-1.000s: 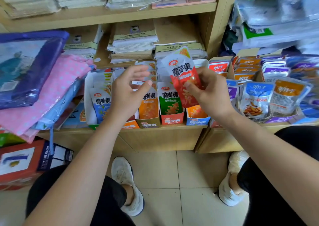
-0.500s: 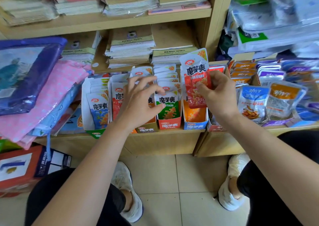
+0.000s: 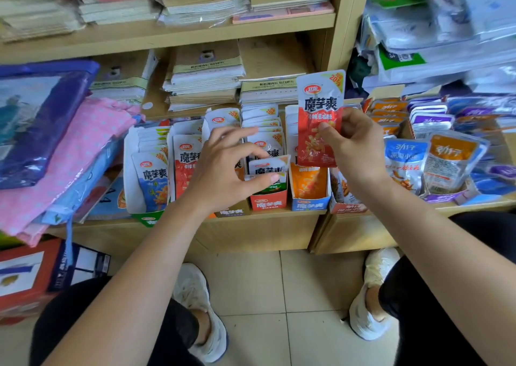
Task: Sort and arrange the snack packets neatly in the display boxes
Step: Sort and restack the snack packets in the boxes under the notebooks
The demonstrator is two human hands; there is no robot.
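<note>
My right hand (image 3: pixel 354 148) holds a red-and-white snack packet (image 3: pixel 319 120) upright above the row of display boxes on the low shelf. My left hand (image 3: pixel 223 170) pinches the bent white top of the front packet (image 3: pixel 269 166) in the red display box (image 3: pixel 268 202), thumb in front and fingers behind. Beside it stand a blue box (image 3: pixel 310 205) with orange packets, a brown box (image 3: pixel 231 212) partly hidden by my left hand, and a green-fronted box (image 3: pixel 148 219) with blue packets (image 3: pixel 153 181). Red packets (image 3: pixel 185 164) fill the slot between.
A purple box (image 3: pixel 446 196) with blue and orange fish-snack packets sits on the right shelf. Pink and blue cloth bags (image 3: pixel 69 153) pile up at the left. Stacks of notebooks (image 3: pixel 206 81) lie behind the boxes. My shoes rest on the tiled floor (image 3: pixel 251 282).
My right hand has carried the red packet to the right and turned it upright. My left hand has shifted right and closed its fingers on the front packet in the red box.
</note>
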